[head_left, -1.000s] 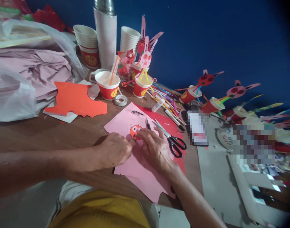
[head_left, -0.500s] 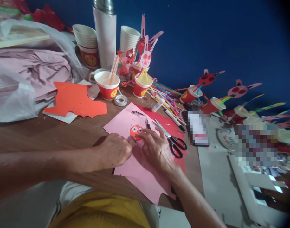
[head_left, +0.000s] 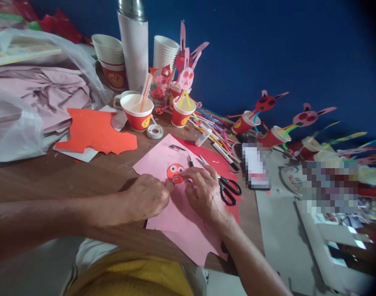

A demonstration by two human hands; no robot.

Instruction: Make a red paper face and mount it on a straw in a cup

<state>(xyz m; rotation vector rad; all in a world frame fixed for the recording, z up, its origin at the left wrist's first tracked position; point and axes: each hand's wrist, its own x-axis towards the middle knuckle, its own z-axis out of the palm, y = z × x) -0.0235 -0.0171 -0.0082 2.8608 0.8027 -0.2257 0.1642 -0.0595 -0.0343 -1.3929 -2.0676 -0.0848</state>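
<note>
A small orange paper face (head_left: 174, 169) with two white eyes and a toothed mouth lies on a pink paper sheet (head_left: 157, 156). My left hand (head_left: 152, 196) is closed in a loose fist, its thumb side touching the lower edge of the face. Whatever its curled fingers hold, if anything, is hidden. My right hand (head_left: 203, 189) rests on the pink sheet with fingers apart, the fingertips on the face's right edge. Black-handled scissors (head_left: 229, 189) lie right behind that hand, their blades partly covered. A craft knife (head_left: 190, 161) and a black clip-like piece (head_left: 177, 147) lie above the face.
Beyond the sheet stand red paper cups (head_left: 137, 111) holding rabbit figures (head_left: 186, 78), a tape roll (head_left: 155, 131) and many coloured straws (head_left: 214, 131). Orange scrap paper (head_left: 95, 129) and a plastic bag (head_left: 18, 135) lie left. A phone (head_left: 255, 164) lies right. A flask (head_left: 133, 49) stands behind.
The right fingers have drawn back slightly from the face, so its eyes and toothed mouth show more fully. The left hand stays at its lower edge. The whole view has shifted slightly.
</note>
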